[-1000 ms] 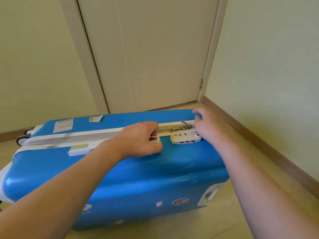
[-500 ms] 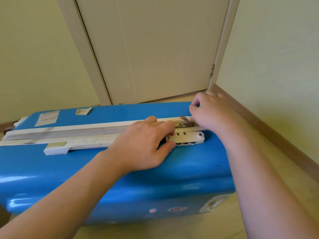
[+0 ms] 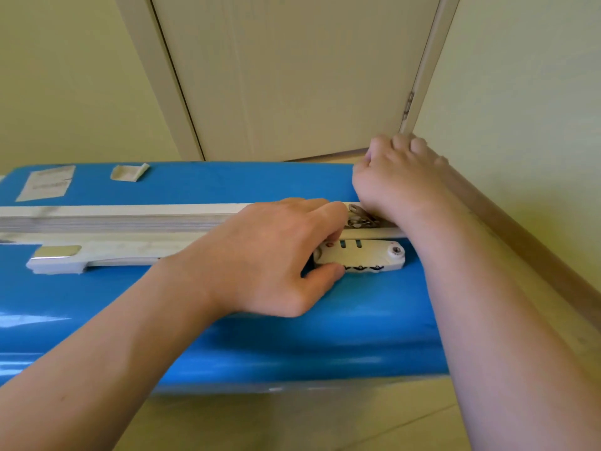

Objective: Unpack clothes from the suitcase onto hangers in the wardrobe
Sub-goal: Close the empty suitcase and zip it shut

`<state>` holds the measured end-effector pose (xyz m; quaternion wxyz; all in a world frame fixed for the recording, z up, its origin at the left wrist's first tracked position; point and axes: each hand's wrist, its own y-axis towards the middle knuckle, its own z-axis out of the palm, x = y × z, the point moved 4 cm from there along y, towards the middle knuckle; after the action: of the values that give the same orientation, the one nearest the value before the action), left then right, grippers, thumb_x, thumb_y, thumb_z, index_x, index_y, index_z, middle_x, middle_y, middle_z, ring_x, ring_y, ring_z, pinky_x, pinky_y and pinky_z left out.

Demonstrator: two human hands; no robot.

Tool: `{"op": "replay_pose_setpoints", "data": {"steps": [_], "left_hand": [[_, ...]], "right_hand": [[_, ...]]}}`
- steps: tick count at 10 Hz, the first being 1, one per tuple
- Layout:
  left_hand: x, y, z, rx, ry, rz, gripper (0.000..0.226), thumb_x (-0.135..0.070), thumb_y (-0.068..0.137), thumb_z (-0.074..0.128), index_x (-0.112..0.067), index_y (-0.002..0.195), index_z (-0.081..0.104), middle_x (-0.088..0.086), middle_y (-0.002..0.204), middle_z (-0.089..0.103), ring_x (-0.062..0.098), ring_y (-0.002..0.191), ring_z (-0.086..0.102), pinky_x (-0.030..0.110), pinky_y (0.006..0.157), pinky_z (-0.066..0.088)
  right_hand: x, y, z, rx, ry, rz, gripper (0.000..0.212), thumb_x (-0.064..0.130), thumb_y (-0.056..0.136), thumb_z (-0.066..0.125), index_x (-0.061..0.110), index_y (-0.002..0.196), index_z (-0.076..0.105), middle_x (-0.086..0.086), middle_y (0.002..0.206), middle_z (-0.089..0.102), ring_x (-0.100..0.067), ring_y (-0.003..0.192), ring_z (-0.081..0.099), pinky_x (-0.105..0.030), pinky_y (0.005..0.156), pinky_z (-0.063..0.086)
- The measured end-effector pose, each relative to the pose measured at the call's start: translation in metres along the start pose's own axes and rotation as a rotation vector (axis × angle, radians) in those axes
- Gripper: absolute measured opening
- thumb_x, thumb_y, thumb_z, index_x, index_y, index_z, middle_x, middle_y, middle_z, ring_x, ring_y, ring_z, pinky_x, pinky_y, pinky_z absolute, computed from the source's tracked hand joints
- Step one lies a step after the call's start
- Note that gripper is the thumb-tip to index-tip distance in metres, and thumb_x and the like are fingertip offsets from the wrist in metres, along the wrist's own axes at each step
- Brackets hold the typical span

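Fingers of the left hand (image 3: 270, 255) are curled over the near end of the combination lock (image 3: 361, 258), with the thumb pressed under the lock's lower edge, so this hand pinches the lock between thumb and fingers. The right hand (image 3: 395, 180) lies beyond the lock, its fingers curled down over the far corner of the suitcase (image 3: 227, 336); what they hold, if anything, is hidden behind the knuckles, so I cannot tell whether it grips something. The right wrist crosses the white zipper band (image 3: 130, 216) just beside the lock.

Between the two hands, directly behind the lock, the metal zipper pulls (image 3: 359, 218) lie on the band (they look joined together, but the detail is small). The white lock is fixed to the blue shell of the suitcase, in line with a white handle bar (image 3: 97, 255) that runs away from the lock toward the left. The suitcase is closed and lies on its side on the pale floor (image 3: 292, 421). On its far face, well apart from the lock, sit a paper label (image 3: 45, 183) and a small white tab (image 3: 128, 172). Behind the suitcase stand a closed pale door (image 3: 292, 76) and light yellow walls, with a wooden skirting board (image 3: 520, 242) running along the right wall.
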<state>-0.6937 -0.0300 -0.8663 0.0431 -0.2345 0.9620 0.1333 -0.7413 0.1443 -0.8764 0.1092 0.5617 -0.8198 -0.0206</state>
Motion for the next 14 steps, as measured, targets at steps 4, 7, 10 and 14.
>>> {"op": "replay_pose_setpoints", "data": {"steps": [4,7,10,14], "left_hand": [[-0.0047,-0.0059,0.0007,-0.037,-0.02,0.002,0.021,-0.038,0.08,0.049,-0.02,0.091,0.047,-0.009,0.081,0.05,0.018,0.073,0.048,0.038,0.062,0.043],[-0.0053,-0.0047,0.0006,-0.035,-0.02,-0.01,0.023,-0.041,0.078,0.047,-0.021,0.089,0.046,-0.01,0.078,0.049,0.015,0.07,0.047,0.036,0.059,0.044],[-0.005,-0.0036,0.0014,-0.039,-0.007,-0.01,0.024,-0.045,0.081,0.048,-0.022,0.089,0.046,-0.011,0.078,0.048,0.015,0.07,0.045,0.032,0.059,0.04],[-0.0008,-0.0009,0.0032,-0.007,-0.081,0.004,0.021,-0.035,0.084,0.053,-0.017,0.093,0.049,-0.01,0.081,0.046,0.011,0.07,0.04,0.02,0.063,0.036]], "right_hand": [[0.0053,0.0012,-0.0011,-0.038,-0.029,0.054,0.04,0.03,0.096,0.026,0.014,0.129,0.043,-0.008,0.134,0.042,-0.028,0.128,0.031,-0.049,0.097,0.028],[0.0068,-0.0003,-0.0014,-0.05,-0.025,0.048,0.039,0.029,0.096,0.026,0.013,0.127,0.043,-0.009,0.131,0.042,-0.028,0.126,0.032,-0.048,0.097,0.028],[0.0064,-0.0004,-0.0021,-0.054,-0.025,0.048,0.039,0.028,0.096,0.026,0.012,0.127,0.043,-0.01,0.131,0.043,-0.029,0.126,0.032,-0.049,0.098,0.028],[0.0064,0.0007,-0.0015,-0.046,-0.024,0.054,0.039,0.028,0.095,0.026,0.012,0.126,0.043,-0.01,0.13,0.043,-0.03,0.125,0.032,-0.049,0.098,0.028]]}}
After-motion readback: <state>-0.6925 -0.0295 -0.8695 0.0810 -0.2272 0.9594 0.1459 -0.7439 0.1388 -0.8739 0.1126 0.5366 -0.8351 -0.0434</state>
